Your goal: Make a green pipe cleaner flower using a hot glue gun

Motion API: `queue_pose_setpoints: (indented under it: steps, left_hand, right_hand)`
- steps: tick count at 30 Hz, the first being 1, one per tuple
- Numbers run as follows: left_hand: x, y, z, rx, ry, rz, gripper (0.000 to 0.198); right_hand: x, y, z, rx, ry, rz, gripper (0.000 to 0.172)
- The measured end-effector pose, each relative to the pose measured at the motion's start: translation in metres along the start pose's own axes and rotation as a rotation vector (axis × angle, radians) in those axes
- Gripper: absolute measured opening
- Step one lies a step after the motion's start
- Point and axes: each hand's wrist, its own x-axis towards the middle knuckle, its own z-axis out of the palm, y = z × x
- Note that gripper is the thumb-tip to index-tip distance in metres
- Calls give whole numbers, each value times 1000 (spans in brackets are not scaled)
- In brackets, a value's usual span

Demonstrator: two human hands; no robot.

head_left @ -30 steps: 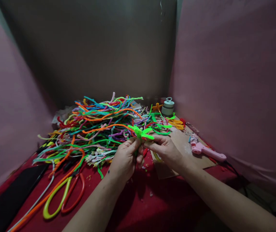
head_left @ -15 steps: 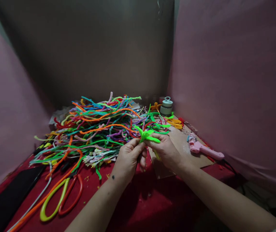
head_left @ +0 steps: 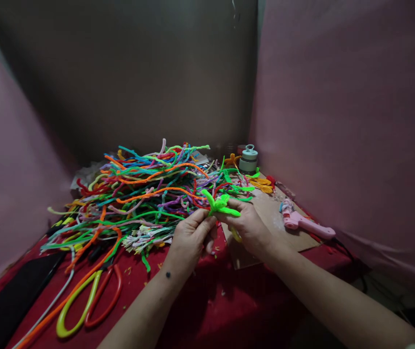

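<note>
A bright green pipe-cleaner flower (head_left: 221,204) with several petal-like loops is held between both hands over the table. My left hand (head_left: 193,235) pinches its underside between thumb and fingers. My right hand (head_left: 248,223) grips the petals on the right side; a yellowish piece (head_left: 235,234) shows beneath that palm. Behind the hands lies a large tangled pile of coloured pipe cleaners (head_left: 156,186). A bundle of pale-tipped thin stems (head_left: 145,238) sits left of my left hand.
Scissors with yellow and red handles (head_left: 96,281) lie at the front left beside a black flat object (head_left: 18,295). A pink glue gun (head_left: 307,224) rests on a brown board (head_left: 272,213) at right. A pale green container (head_left: 248,160) stands behind, near the pink side cloth (head_left: 345,121).
The view has shifted slightly, so the table things appear a little further left. Both hands keep hold of the green flower, whose petals are turned slightly.
</note>
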Motion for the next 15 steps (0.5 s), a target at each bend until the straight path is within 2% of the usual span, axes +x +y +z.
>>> queue_pose_setpoints:
  steps: [4,7,10,15]
  left_hand:
    - [-1,0,-1,-71,-56,7,23]
    - [1,-2,-3,-166,-116,-20,26]
    - [4,-5,-8,-327,-202,-111,26]
    - [7,-9,-15,-496,-355,-220,23]
  right_hand:
    - [-2,6,1,93,-28,38,11]
    - [-3,8,3,153,-56,19,11]
    - [-5,10,5,202,-55,-38,12]
    - [-7,14,4,255,-82,2,14]
